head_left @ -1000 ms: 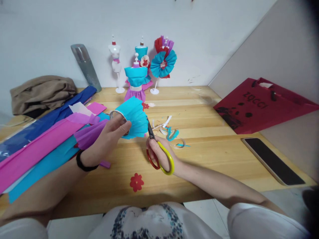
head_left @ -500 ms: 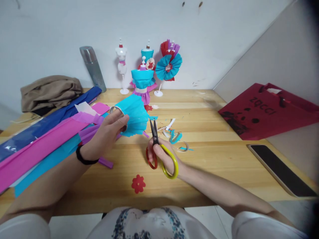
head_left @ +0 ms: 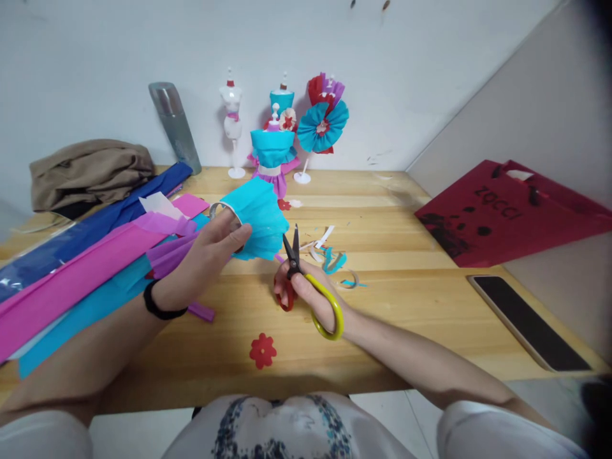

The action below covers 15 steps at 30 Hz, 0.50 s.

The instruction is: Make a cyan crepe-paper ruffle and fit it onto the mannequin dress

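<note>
My left hand (head_left: pixel 217 245) is closed round the narrow banded end of a flared piece of blue crepe paper (head_left: pixel 261 217), its fingers partly inside the band. The pleated wide edge faces right. My right hand (head_left: pixel 310 296) grips a pair of scissors (head_left: pixel 293 269) with one red and one yellow handle. Their dark blades are parted and point away from me, just right of the blue paper's edge. A red paper flower (head_left: pixel 262 350) lies on the table nearer to me. Beyond the blades are scattered paper scraps (head_left: pixel 335 261).
Several small mannequins, some in paper dresses (head_left: pixel 272 150), stand along the wall. Crepe paper sheets (head_left: pixel 95 255), a brown cloth (head_left: pixel 90 175) and a grey bottle (head_left: pixel 174 127) occupy the left. A red bag (head_left: pixel 507 213) and a phone (head_left: pixel 528 322) are on the right.
The scissor blades have opened wider and shifted slightly left, closer to the blue paper. My left hand still holds the paper, and the whole view has shifted a little.
</note>
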Tool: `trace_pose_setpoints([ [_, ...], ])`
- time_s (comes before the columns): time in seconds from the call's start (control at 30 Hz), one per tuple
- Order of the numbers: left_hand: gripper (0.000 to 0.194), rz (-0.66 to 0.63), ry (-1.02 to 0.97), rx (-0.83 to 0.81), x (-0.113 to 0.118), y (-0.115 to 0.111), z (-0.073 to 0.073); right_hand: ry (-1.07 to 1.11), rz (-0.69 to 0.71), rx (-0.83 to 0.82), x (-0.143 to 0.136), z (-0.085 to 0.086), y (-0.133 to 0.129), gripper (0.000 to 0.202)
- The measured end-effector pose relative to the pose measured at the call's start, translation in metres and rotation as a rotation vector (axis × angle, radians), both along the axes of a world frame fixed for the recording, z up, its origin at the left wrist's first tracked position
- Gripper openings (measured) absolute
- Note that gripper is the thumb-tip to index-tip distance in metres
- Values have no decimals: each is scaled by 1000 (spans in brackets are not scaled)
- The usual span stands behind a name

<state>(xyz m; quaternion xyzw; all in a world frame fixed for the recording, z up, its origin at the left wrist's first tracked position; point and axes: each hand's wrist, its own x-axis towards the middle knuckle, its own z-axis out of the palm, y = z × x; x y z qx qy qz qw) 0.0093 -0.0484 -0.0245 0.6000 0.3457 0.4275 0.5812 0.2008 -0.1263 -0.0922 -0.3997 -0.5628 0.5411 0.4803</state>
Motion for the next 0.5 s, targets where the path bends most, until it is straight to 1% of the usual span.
trace_pose_setpoints([
  [0.13,36,-22,-3,8,4,-6,1,-39,-5,28,-1,2,2,51],
  [0.27,34,-89,-46,-29,10,-9,3,-59,-21,47,-1,2,3,50],
  [0.33,34,-100,-51,-52,11,-10,3,-80,-28,54,0,2,3,50],
  [0.5,37,-25,0,-70,10,-11,-2,-128,-27,72,2,2,2,49],
])
